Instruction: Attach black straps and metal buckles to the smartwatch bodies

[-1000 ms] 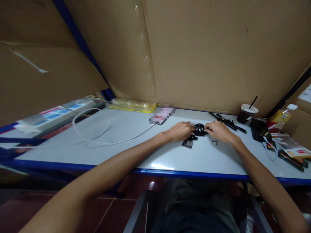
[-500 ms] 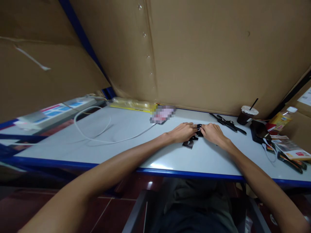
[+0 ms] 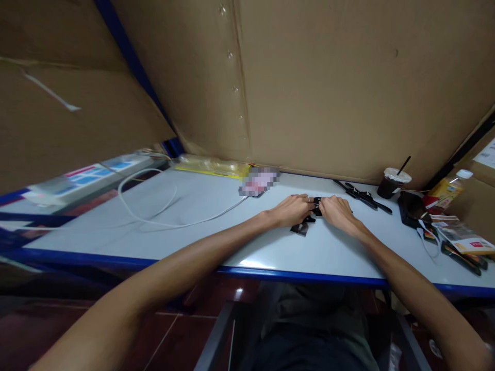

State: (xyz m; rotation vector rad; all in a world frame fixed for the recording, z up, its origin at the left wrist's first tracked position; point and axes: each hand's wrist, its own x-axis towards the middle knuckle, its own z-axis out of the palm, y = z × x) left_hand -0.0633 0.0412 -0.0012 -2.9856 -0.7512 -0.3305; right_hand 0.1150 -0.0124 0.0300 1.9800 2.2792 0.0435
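Near the middle of the white tabletop, my left hand (image 3: pixel 294 210) and my right hand (image 3: pixel 337 212) meet over a small black object (image 3: pixel 317 207). Fingers of both hands curl onto it from either side, covering most of its shape, so its kind does not show. A ring is on one left finger. Just below the left fingers lies a small dark, shiny flat piece (image 3: pixel 300 228) on the table. Several black strap-like strips (image 3: pixel 362 196) lie in a loose pile to the right, beyond my right hand.
A pixelated phone (image 3: pixel 258 181) with a white cable (image 3: pixel 193 224) lies at the back, beside yellow-edged clear packaging (image 3: pixel 212 167). On the right stand a lidded drink cup (image 3: pixel 392 184), a yellow-labelled bottle (image 3: pixel 450 189) and printed packets (image 3: pixel 464 234). Cardboard (image 3: pixel 328 93) walls the back edge.
My right hand has shifted very slightly at the black object. My left hand stays where it was, and everything else on the table is unmoved.
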